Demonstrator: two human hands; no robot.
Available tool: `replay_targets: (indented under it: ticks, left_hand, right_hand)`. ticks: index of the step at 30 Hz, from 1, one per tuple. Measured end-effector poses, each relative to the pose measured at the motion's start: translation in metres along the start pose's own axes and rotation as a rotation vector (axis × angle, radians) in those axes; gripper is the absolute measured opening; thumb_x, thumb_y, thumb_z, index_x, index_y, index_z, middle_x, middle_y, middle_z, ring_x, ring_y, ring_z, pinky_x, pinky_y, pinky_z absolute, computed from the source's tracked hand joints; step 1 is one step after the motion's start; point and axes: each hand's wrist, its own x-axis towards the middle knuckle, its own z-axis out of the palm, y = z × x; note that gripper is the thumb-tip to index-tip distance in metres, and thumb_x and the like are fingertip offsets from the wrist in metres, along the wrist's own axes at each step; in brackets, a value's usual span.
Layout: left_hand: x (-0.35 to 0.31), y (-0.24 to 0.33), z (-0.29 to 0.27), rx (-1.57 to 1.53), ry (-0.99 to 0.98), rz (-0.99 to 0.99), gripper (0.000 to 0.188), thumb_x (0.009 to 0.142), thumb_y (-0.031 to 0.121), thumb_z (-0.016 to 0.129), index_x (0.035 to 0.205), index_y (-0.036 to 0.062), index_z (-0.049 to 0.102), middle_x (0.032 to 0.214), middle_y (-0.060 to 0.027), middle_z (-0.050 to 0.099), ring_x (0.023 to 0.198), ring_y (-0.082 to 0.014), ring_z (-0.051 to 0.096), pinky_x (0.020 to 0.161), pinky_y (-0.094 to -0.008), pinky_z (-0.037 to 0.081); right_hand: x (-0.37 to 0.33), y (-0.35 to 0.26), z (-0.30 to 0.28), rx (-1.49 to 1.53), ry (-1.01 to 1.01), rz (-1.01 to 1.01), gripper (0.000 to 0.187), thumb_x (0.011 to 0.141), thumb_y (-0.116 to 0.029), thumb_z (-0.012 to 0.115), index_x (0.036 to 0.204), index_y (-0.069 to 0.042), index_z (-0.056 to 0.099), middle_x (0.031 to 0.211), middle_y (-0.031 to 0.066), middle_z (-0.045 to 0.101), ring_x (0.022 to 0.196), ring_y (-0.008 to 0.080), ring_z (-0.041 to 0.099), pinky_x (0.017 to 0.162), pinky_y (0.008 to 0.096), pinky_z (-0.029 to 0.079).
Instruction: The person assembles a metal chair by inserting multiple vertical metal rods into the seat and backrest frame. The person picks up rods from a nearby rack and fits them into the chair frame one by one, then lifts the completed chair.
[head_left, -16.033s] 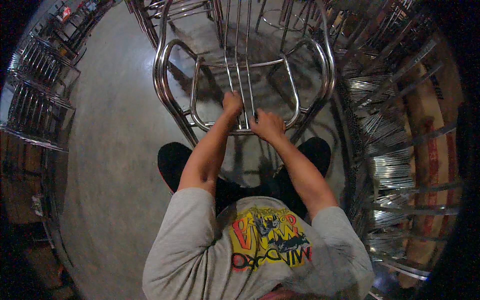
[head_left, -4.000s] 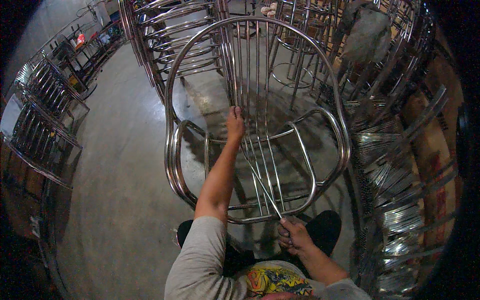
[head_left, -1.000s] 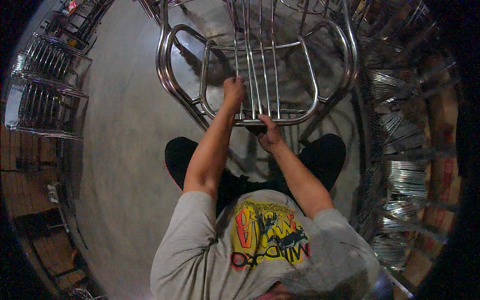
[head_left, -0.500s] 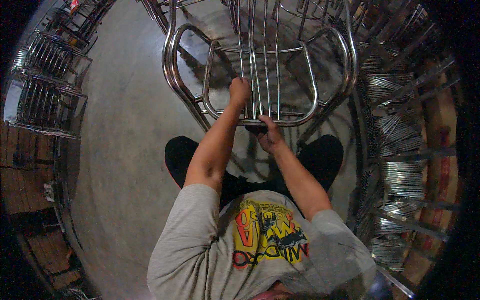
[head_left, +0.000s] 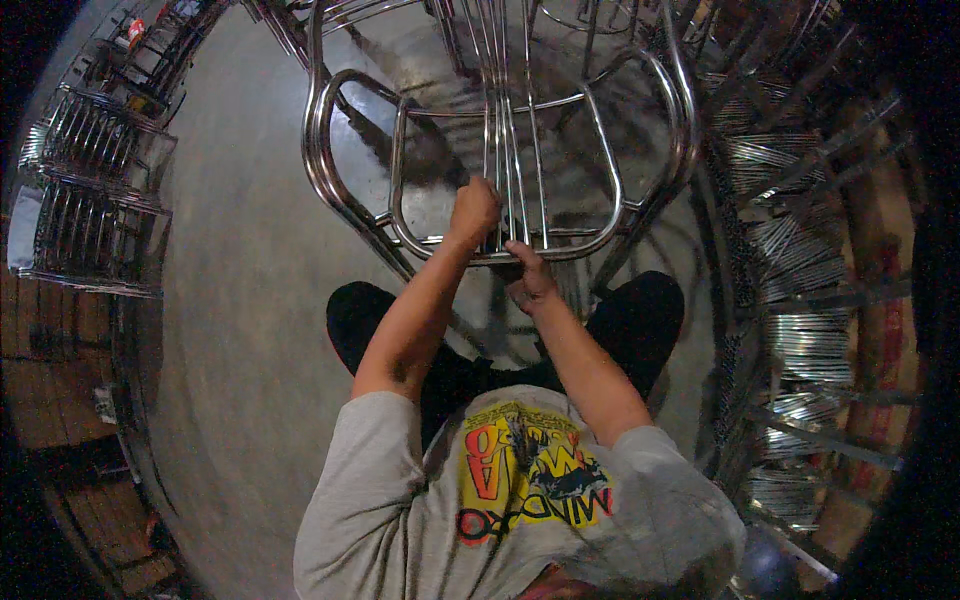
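A shiny tubular metal chair frame [head_left: 317, 145] stands in front of me, with a rounded seat loop and curved side tubes. Several thin metal rods [head_left: 537, 160] run lengthwise across the seat loop, bunched toward its middle. My left hand [head_left: 476, 212] is closed in a fist around a rod just behind the front rail [head_left: 580, 252]. Against that rail, my right hand [head_left: 531, 278] grips with the thumb on top by the rod ends; its other fingers are partly hidden underneath.
Stacked metal chair frames [head_left: 85, 235] stand at the left. Bundles of metal rods [head_left: 812, 345] lie on a rack along the right side. More metal frames crowd the far right. Grey concrete floor [head_left: 240, 300] spreads between, and my knees flank the chair's front.
My left hand has moved nearer the front rail. The chair frame sits slightly farther left in view, and the rods look more bunched. My right hand stays at the rail.
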Motion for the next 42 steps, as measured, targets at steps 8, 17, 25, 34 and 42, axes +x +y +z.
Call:
replay_targets:
  ticks: [8, 17, 25, 34, 42]
  left_hand:
    - [0.033, 0.005, 0.034, 0.370, 0.140, 0.350, 0.022, 0.072, 0.008, 0.064, 0.093, -0.0003, 0.062, 0.092, -0.0243, 0.061, 0.087, -0.0427, 0.060, 0.074, -0.0493, 0.050]
    - [0.009, 0.107, 0.046, 0.327, 0.054, -0.092, 0.061, 0.094, 0.043, 0.049, 0.126, -0.0081, 0.046, 0.098, -0.0273, 0.064, 0.087, -0.0421, 0.062, 0.078, -0.0483, 0.048]
    - [-0.020, 0.157, 0.083, 0.416, 0.042, -0.083, 0.055, 0.093, 0.046, 0.050, 0.127, 0.0029, 0.051, 0.101, -0.0222, 0.065, 0.092, -0.0388, 0.062, 0.079, -0.0466, 0.047]
    - [-0.023, 0.168, 0.072, 0.347, 0.035, -0.054, 0.058, 0.092, 0.048, 0.052, 0.126, 0.0016, 0.051, 0.101, -0.0243, 0.065, 0.090, -0.0400, 0.063, 0.079, -0.0461, 0.048]
    - [-0.039, 0.168, 0.060, 0.283, 0.150, 0.065, 0.053, 0.091, 0.040, 0.056, 0.126, -0.0003, 0.051, 0.109, -0.0210, 0.061, 0.094, -0.0357, 0.060, 0.081, -0.0427, 0.047]
  right_hand:
    - [0.015, -0.052, -0.043, 0.109, -0.048, 0.113, 0.039, 0.082, -0.023, 0.072, 0.113, -0.006, 0.056, 0.109, 0.0105, 0.063, 0.100, 0.0251, 0.061, 0.089, 0.0417, 0.050]
    - [-0.139, -0.295, -0.185, -0.712, 0.128, -0.465, 0.051, 0.083, -0.029, 0.073, 0.119, 0.004, 0.057, 0.100, 0.0128, 0.067, 0.081, 0.0163, 0.064, 0.074, 0.0310, 0.053]
    - [-0.145, -0.425, -0.430, -1.632, 1.125, -0.282, 0.065, 0.077, -0.039, 0.073, 0.122, 0.003, 0.054, 0.116, 0.0245, 0.061, 0.113, 0.0391, 0.055, 0.095, 0.0451, 0.044]
    - [-0.177, -0.440, -0.409, -1.542, 1.247, -0.397, 0.053, 0.084, -0.034, 0.068, 0.120, 0.003, 0.056, 0.116, 0.0263, 0.059, 0.111, 0.0425, 0.054, 0.092, 0.0436, 0.046]
    - [-0.296, -0.510, -0.206, -0.616, 1.208, -1.714, 0.044, 0.096, -0.044, 0.050, 0.084, -0.002, 0.054, 0.070, 0.0086, 0.055, 0.051, 0.0203, 0.052, 0.054, 0.0346, 0.044]
